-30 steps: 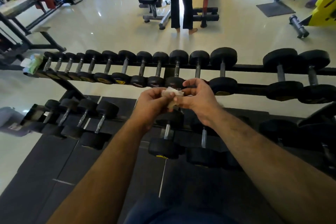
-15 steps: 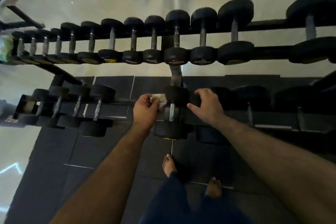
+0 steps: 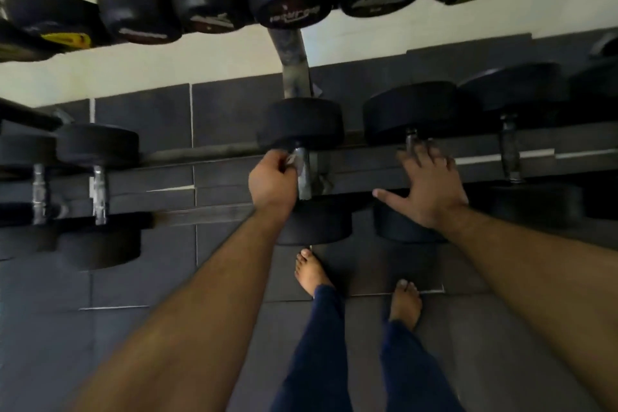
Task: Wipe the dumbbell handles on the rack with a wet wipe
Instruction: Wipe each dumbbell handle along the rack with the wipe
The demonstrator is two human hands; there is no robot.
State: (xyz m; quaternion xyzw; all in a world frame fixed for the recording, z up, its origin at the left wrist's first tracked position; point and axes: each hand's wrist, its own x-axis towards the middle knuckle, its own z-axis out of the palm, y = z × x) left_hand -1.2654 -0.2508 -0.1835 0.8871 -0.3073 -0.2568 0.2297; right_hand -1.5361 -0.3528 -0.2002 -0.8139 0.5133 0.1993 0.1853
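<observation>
The left hand (image 3: 272,179) pinches the wet wipe (image 3: 290,160) against 1 dumbbell handle (image 3: 303,174) on the lower rack; right hand (image 3: 431,186) rests spread. A thin grip could let the wipe slip off.

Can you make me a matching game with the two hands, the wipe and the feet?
Things:
1. left hand
2. right hand
3. wipe
4. feet

States:
A. bare, on the dark floor mat
B. fingers spread, over the next dumbbell
C. pinched against a metal handle
D. curled round the wipe

Pairs: 1-D, 2-B, 3-C, 4-A
</observation>
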